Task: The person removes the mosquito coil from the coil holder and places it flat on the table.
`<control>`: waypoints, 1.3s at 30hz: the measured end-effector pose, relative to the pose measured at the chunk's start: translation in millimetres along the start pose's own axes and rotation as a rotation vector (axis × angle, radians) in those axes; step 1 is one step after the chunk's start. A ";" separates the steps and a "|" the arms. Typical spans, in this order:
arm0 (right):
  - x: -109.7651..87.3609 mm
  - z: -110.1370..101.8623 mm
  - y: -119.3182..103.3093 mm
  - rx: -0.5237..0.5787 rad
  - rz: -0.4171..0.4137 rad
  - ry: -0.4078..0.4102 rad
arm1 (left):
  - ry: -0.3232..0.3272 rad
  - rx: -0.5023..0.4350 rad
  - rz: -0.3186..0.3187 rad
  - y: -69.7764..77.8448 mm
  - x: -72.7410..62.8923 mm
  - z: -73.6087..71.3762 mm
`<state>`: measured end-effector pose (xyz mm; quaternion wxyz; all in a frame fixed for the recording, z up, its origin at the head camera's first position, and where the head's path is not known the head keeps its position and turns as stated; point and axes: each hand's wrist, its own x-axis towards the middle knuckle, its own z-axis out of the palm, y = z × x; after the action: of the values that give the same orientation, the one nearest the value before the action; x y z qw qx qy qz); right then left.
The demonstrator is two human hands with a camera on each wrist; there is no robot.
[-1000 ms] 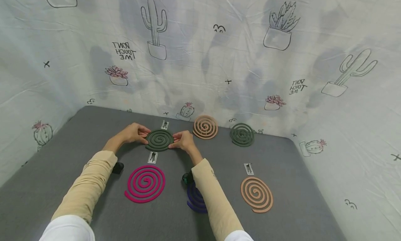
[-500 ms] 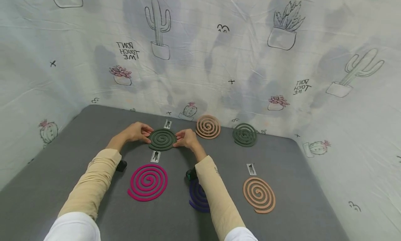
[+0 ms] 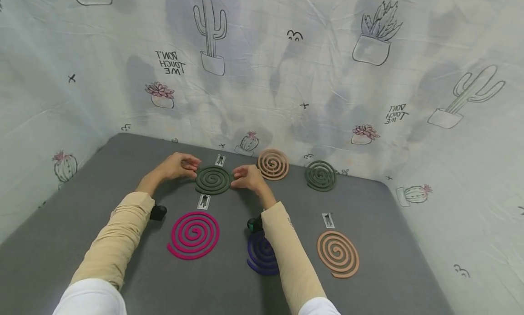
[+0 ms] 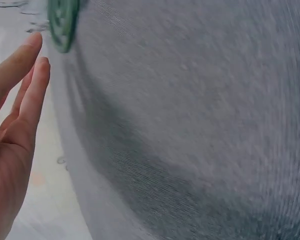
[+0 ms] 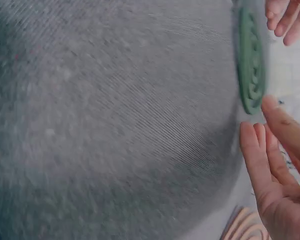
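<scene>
A dark green mosquito coil (image 3: 213, 179) lies flat on the grey table toward the back left. My left hand (image 3: 178, 166) is beside its left edge, fingers loosely extended; the left wrist view shows a gap between those fingertips and the green coil (image 4: 64, 22). On the opposite side, my right hand (image 3: 248, 177) has its thumb and fingers spread close to the coil's edge. Both hands appear in the right wrist view, one at each end of the green coil (image 5: 251, 62). Small metal coil stands sit behind (image 3: 220, 160) and in front (image 3: 204, 201) of this coil.
Nearer me lie a pink coil (image 3: 194, 235) and a purple coil (image 3: 262, 256), the latter partly under my right sleeve. Along the back are an orange coil (image 3: 273, 164) and another green one (image 3: 320, 175). At right, an orange coil (image 3: 337, 254) lies below a metal stand (image 3: 328, 220).
Both hands have let go of the green coil and drawn slightly outward, the left also lifting a little. The coil stays flat between the stands. The head view has shifted slightly.
</scene>
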<state>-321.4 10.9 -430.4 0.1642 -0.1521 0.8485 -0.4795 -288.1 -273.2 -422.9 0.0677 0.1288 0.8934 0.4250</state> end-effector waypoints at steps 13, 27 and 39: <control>-46.6 -48.6 4.5 0.458 -0.169 0.022 | 0.235 -0.200 0.076 64.0 -14.0 26.7; -84.7 -106.0 36.9 0.457 -0.105 0.222 | 0.124 -0.370 0.117 110.5 24.5 71.0; -67.3 -127.6 76.7 0.454 -0.045 0.278 | 0.102 -0.502 0.061 107.6 77.2 93.7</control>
<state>-322.7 174.3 -425.7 0.0652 -0.0630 0.7299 -0.6775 -321.9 -116.3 -399.2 0.0397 0.1135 0.7579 0.6412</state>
